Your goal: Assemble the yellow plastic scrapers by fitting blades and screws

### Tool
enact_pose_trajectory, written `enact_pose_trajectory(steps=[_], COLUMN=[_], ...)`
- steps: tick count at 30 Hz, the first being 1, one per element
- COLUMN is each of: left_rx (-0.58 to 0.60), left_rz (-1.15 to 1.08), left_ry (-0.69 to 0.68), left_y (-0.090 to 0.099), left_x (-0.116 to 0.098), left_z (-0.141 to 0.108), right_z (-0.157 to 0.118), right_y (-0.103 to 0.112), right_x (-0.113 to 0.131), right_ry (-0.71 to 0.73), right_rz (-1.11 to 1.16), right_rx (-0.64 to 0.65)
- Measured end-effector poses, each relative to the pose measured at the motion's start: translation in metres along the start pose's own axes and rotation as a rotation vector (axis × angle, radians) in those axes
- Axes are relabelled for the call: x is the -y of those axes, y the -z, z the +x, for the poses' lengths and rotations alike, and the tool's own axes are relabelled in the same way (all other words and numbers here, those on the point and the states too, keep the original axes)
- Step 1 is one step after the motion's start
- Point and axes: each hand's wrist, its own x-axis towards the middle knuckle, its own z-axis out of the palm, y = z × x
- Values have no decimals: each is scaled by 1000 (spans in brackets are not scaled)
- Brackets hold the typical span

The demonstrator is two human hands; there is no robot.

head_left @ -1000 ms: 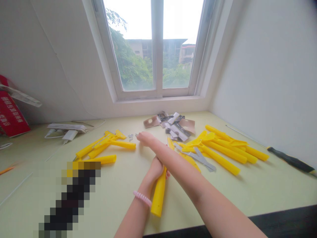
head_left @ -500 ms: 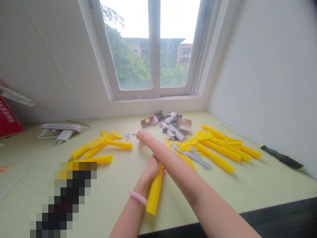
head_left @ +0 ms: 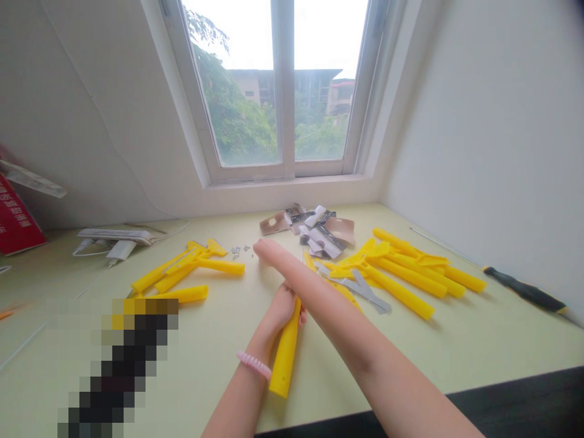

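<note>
My left hand [head_left: 286, 303], with a pink coil band on its wrist, is wrapped round a yellow handle [head_left: 285, 359] whose lower end points toward me. The far part of that tool is hidden behind my right forearm. My right arm crosses over the left one, and my right hand [head_left: 265, 250] is low over the table, just right of the small screws [head_left: 236, 250]. Its fingers are hidden from view. Near my forearm lie grey metal blades [head_left: 365, 289] and a flat yellow piece [head_left: 344, 294].
Yellow scrapers lie at the left [head_left: 182, 267] and right [head_left: 406, 274]. Crumpled packaging [head_left: 319, 231] is below the window. A black-handled screwdriver [head_left: 524, 289] rests by the right wall, a power strip [head_left: 116, 236] at the back left. Blurred blocks cover the lower left.
My right hand has shifted slightly right, away from the screws, uncovering more of them. My left hand keeps its hold on the yellow handle.
</note>
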Motion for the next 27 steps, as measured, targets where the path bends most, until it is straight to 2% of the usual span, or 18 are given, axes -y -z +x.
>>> enact_pose_trajectory(steps=[3, 7, 11, 13, 15, 19, 27], left_rx=[-11, 6, -18, -28, -21, 30, 30], left_rz=[-37, -89, -121, -125, -122, -101, -84], left_ry=[-1, 24, 22, 18, 16, 33, 43], left_y=[1, 4, 6, 7, 7, 8, 10], left_x=[1, 2, 3, 3, 3, 3, 4], left_z=[2, 7, 10, 10, 10, 9, 10], right_z=[-2, -12, -47, -72, -94, -119, -118], right_y=[7, 28, 51, 56, 55, 41, 26], right_x=[-5, -16, -33, -40, -46, -49, -47], right_ry=[-1, 27, 27, 21, 41, 103, 184], right_rz=[79, 173, 442, 529, 584, 582, 359], right_rx=[-32, -102, -183, -158, -94, -113, -157])
